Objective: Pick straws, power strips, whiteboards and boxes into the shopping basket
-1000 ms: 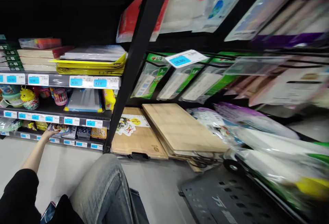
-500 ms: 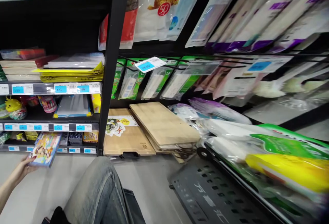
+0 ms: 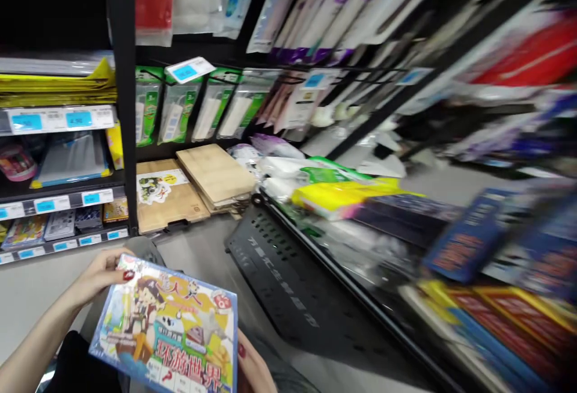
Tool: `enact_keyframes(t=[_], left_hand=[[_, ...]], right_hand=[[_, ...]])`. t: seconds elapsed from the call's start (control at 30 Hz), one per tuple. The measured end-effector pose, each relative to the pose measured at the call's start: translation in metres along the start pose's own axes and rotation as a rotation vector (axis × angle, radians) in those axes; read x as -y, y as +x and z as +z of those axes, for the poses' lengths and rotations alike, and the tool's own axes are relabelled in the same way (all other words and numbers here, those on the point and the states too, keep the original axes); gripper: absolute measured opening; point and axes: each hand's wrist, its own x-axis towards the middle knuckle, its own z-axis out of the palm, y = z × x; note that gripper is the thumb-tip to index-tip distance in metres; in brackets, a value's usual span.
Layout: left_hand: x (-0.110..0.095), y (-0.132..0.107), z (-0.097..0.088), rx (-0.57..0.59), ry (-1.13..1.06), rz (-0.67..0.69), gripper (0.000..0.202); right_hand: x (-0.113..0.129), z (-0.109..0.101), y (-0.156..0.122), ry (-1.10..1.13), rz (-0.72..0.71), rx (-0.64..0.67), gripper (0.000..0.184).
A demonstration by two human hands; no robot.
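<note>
A colourful board game box [image 3: 175,321] with cartoon figures and large Chinese lettering is tilted in front of me, above my legs. My left hand [image 3: 108,273] grips its upper left corner, the thumb on the front face and the other fingers mostly hidden behind. At the box's lower right edge, my right hand [image 3: 252,363] holds it with the thumb on the side; its remaining fingers are out of sight. Just right of the box stands a dark grey shopping basket [image 3: 288,285] with white lettering, filled with packaged goods.
Black shelves with price tags [image 3: 51,204] hold stationery and small boxes on the left. Wooden cutting boards [image 3: 216,173] lie on the floor by the shelf post. Bagged goods hang above. In the basket are a yellow package [image 3: 333,194] and blurred blue boxes [image 3: 469,237].
The box has come from the low left shelf to in front of my legs. My right hand has appeared and holds it too. The view has turned right, showing more of the basket.
</note>
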Motion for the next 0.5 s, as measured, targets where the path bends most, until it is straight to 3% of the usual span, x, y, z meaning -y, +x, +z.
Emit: enact_keyframes(t=[0.13, 0.23, 0.33, 0.43, 0.5], left_hand=[[0.005, 0.038, 0.047, -0.087, 0.079, 0.007, 0.034], [0.015, 0.046, 0.076, -0.099, 0.121, -0.008, 0.045], [0.031, 0.046, 0.09, -0.088, 0.083, -0.076, 0.053], [0.057, 0.053, 0.094, -0.198, -0.077, -0.229, 0.049], [0.076, 0.066, 0.094, -0.177, -0.326, -0.318, 0.039]], right_hand=[[0.036, -0.009, -0.014, -0.011, -0.086, -0.127, 0.05], [0.05, -0.018, -0.016, -0.026, -0.098, -0.183, 0.051], [0.056, -0.019, -0.02, -0.013, -0.173, -0.298, 0.048], [0.055, -0.007, -0.031, -0.295, -0.34, -0.46, 0.04], [0.048, 0.012, -0.038, -0.61, -0.5, -0.489, 0.041]])
